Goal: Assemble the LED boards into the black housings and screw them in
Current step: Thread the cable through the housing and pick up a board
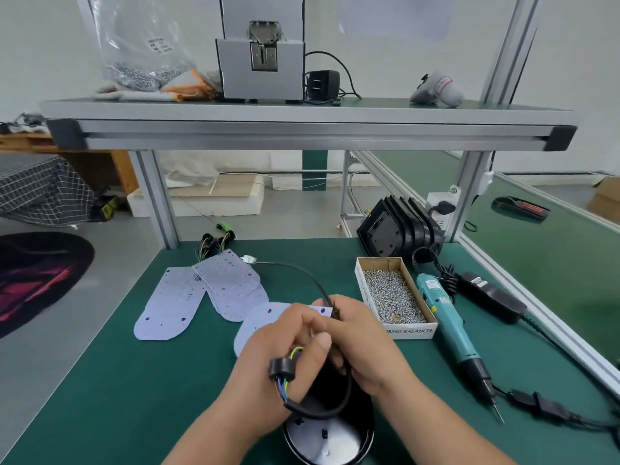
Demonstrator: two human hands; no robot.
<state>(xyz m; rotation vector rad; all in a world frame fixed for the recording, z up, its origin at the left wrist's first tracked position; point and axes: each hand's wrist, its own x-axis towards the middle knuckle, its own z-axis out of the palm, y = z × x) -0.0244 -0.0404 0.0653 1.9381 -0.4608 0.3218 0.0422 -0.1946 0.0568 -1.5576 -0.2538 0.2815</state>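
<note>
Close together, the left hand [285, 344] and right hand [367, 344] both grip the black cable [302, 273] over the near black housing [335, 448]; the LED board [265, 318] probably needs seating next.

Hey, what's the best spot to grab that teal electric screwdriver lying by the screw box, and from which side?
Grip the teal screwdriver round its thick middle barrel, coming from above and the right with the right hand once it lets go of the cable. It lies flat, bit toward you, and the screw box crowds its left side.
</note>
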